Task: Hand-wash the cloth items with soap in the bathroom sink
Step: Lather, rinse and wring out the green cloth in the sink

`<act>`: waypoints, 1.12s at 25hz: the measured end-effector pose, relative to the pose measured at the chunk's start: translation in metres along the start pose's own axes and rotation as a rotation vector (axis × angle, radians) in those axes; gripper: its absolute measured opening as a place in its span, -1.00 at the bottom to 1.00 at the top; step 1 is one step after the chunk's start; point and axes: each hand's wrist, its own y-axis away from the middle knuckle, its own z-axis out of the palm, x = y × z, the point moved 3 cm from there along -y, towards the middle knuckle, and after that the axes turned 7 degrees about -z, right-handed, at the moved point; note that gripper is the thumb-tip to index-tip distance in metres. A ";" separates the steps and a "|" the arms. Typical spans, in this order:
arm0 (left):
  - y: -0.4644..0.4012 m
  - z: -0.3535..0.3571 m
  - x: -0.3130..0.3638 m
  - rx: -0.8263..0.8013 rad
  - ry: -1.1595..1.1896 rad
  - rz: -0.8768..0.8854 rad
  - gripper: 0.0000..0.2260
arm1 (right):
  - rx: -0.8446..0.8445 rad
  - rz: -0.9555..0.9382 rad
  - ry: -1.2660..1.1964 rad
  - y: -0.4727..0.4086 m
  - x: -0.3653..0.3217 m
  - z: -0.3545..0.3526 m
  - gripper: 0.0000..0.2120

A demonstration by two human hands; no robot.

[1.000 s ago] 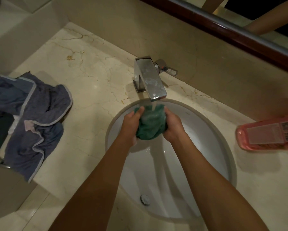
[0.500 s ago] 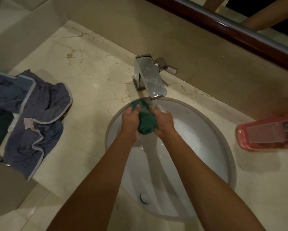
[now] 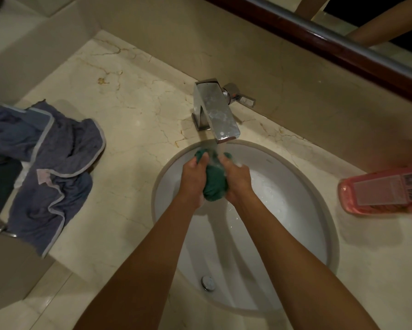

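A bunched green cloth (image 3: 214, 184) is squeezed between my two hands over the white sink (image 3: 300, 210), under water running from the chrome faucet (image 3: 215, 110). My left hand (image 3: 193, 177) grips its left side with the thumb on top. My right hand (image 3: 238, 178) grips its right side, with a little foam on the knuckles. Most of the cloth is hidden inside my fists.
A pile of blue-grey cloth items (image 3: 45, 167) lies on the marble counter (image 3: 133, 110) at the left edge. A pink soap bottle (image 3: 383, 191) lies on its side to the right of the sink. The drain plug (image 3: 208, 283) shows near the sink's front.
My hands have pressed closer together, bunching the green cloth into a tighter wad. It stays under the running water.
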 end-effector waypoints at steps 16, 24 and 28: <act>0.003 0.010 0.005 -0.012 -0.064 0.063 -0.63 | -0.095 -0.034 0.010 0.001 -0.009 -0.015 -0.80; -0.005 -0.020 0.017 0.038 -0.029 0.023 -0.72 | -0.425 0.062 -0.190 0.004 -0.010 -0.019 -0.78; -0.004 -0.021 0.007 -0.122 -0.191 -0.116 -0.31 | -0.471 0.054 -0.246 0.005 -0.019 -0.013 -0.82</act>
